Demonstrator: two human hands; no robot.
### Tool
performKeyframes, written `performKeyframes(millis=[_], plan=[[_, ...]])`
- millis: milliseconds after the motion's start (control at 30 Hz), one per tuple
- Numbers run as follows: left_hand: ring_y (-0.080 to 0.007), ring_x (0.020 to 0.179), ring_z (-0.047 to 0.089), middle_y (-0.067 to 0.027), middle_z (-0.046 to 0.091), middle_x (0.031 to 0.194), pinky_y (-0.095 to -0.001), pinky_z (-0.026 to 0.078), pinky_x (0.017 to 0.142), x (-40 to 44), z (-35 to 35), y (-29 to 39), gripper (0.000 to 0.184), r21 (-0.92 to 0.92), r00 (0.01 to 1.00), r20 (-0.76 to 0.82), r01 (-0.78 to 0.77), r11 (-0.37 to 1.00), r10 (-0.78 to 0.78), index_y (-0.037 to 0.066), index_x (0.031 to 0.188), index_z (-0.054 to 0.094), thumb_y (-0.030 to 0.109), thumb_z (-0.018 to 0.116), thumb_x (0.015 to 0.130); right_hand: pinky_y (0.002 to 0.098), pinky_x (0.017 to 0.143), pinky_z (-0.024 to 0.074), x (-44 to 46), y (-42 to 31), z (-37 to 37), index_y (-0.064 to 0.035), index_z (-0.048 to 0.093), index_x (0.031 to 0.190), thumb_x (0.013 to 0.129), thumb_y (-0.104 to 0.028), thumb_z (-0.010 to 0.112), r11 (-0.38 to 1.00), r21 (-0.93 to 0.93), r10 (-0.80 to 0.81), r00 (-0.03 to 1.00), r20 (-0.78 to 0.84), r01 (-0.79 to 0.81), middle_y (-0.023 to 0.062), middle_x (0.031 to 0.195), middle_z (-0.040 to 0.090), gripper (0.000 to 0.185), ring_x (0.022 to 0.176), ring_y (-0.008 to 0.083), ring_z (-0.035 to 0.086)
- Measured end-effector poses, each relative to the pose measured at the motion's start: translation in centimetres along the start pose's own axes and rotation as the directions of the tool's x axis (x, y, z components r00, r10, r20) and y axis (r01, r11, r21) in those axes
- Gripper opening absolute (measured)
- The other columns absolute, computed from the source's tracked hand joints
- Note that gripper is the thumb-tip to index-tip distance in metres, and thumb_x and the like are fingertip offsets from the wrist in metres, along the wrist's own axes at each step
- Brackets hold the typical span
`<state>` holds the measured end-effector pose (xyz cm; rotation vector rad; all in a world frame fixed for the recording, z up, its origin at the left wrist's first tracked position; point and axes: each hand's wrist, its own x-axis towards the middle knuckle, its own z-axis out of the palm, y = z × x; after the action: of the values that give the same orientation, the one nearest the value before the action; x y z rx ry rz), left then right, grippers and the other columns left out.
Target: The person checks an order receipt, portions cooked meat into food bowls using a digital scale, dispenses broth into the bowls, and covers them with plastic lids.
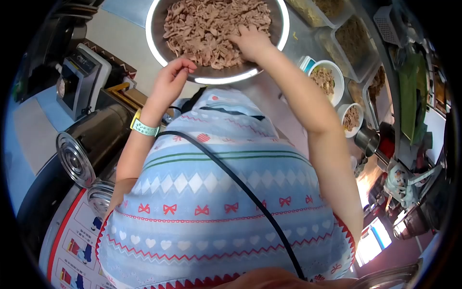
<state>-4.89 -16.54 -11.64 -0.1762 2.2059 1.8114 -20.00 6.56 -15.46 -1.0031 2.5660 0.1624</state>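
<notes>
A large steel bowl (285,30) at the top centre holds a heap of sliced cooked meat (211,33). My right hand (252,42) reaches into its right side, fingertips down among the meat; whether they pinch a piece is hidden. At the bowl's lower left rim is my left hand (174,76), palm partly turned inward, with its fingers curled together near the edge. What the curled fingers hold, if anything, is too small to tell. A patterned watch strap (145,128) circles my left wrist.
Two white bowls of meat, a larger (339,77) and a smaller (358,111), stand right of my right forearm. Clear plastic tubs (332,54) of food lie beyond them. A scale-like device (83,79) and round metal lids (75,159) are at the left.
</notes>
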Motion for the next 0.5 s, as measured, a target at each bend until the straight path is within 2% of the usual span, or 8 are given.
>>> performKeyframes(millis=[167,200,233,300,367,433,467,500], plan=[[-0.0047,0.083,0.052,0.0034,0.058,0.092,-0.02,0.043,0.073,-0.4,-0.5,-0.8,0.018,0.004,1.0,-0.008,0.023,1.0,-0.023,0.005,0.105,0.059,0.009,0.046,0.095,0.0403,0.087,0.0492,1.5,1.7,0.8,-0.0169,0.057,0.119,0.087,-0.018,0.052,0.983,0.111,-0.149,0.989,0.001,0.148,0.0138,0.116,0.054,0.032,0.104,0.0293,0.058],[-0.0045,0.083,0.052,0.0035,0.058,0.093,-0.0201,0.043,0.073,-0.4,-0.5,-0.9,0.018,0.009,1.0,-0.01,0.029,1.0,-0.029,0.005,0.106,0.059,0.009,0.046,0.095,0.04,0.085,0.0486,1.0,1.3,-1.1,-0.0137,0.057,0.116,0.085,-0.01,0.054,0.889,0.438,0.059,0.981,0.183,-0.135,0.0107,0.111,0.057,0.031,0.103,0.0291,0.058],[-0.0044,0.083,0.053,0.0035,0.059,0.093,-0.0201,0.043,0.074,-0.3,-0.5,-0.9,0.018,0.016,1.0,-0.012,0.029,0.999,-0.029,0.006,0.106,0.06,0.009,0.046,0.095,0.04,0.085,0.0486,1.1,1.9,-0.6,-0.0137,0.057,0.116,0.085,-0.01,0.054,0.888,0.436,0.073,0.98,0.183,-0.148,0.0107,0.111,0.057,0.031,0.103,0.0291,0.058],[-0.0059,0.085,0.053,0.0012,0.059,0.093,-0.0205,0.043,0.076,0.1,-0.7,-0.9,0.018,-0.013,0.999,-0.014,0.033,0.999,-0.033,0.003,0.104,0.06,0.006,0.046,0.093,0.0412,0.083,0.0481,1.5,3.7,0.6,-0.0086,0.056,0.112,0.083,-0.003,0.059,0.93,0.26,-0.258,0.965,-0.038,0.259,0.0104,0.11,0.06,0.03,0.094,0.0312,0.061],[-0.0074,0.087,0.053,-0.0011,0.06,0.092,-0.0209,0.043,0.078,0.3,-0.8,-1.1,0.018,-0.038,0.999,-0.017,0.049,0.998,-0.05,0.0,0.101,0.06,0.002,0.045,0.091,0.0374,0.081,0.051,0.9,3.9,-1.0,-0.0043,0.055,0.111,0.084,0.0,0.062,0.911,0.301,-0.27,0.96,-0.077,0.281,0.0111,0.106,0.063,0.029,0.088,0.0269,0.064],[-0.0073,0.087,0.054,-0.0007,0.06,0.092,-0.0204,0.043,0.078,0.6,-0.9,-1.1,0.018,-0.04,0.999,-0.004,0.038,0.998,-0.038,0.0,0.102,0.061,0.002,0.045,0.092,0.0294,0.077,0.0496,0.7,4.2,-1.6,-0.007,0.064,0.109,0.083,-0.017,0.066,0.872,0.427,-0.2,0.97,-0.135,0.24,0.0114,0.088,0.067,0.028,0.082,0.0171,0.062],[-0.0068,0.085,0.053,-0.0002,0.061,0.092,-0.0201,0.043,0.077,0.9,-0.9,-1.3,0.019,-0.067,0.998,0.007,0.064,0.996,-0.063,0.0,0.102,0.061,0.002,0.045,0.092,0.0294,0.075,0.0507,-0.1,4.3,-1.6,-0.008,0.064,0.104,0.08,-0.016,0.067,0.81,0.488,-0.176,0.928,-0.328,0.326,0.0109,0.084,0.067,0.025,0.081,0.0158,0.064],[-0.0068,0.085,0.053,-0.0002,0.061,0.092,-0.0201,0.043,0.077,1.1,-0.8,-1.1,0.019,-0.064,0.998,0.015,0.059,0.996,-0.058,0.0,0.102,0.061,0.002,0.045,0.092,0.0294,0.075,0.0507,-0.8,4.9,-1.9,-0.008,0.064,0.104,0.08,-0.016,0.067,0.812,0.488,-0.167,0.929,-0.331,0.319,0.0109,0.084,0.067,0.025,0.081,0.0158,0.064]])
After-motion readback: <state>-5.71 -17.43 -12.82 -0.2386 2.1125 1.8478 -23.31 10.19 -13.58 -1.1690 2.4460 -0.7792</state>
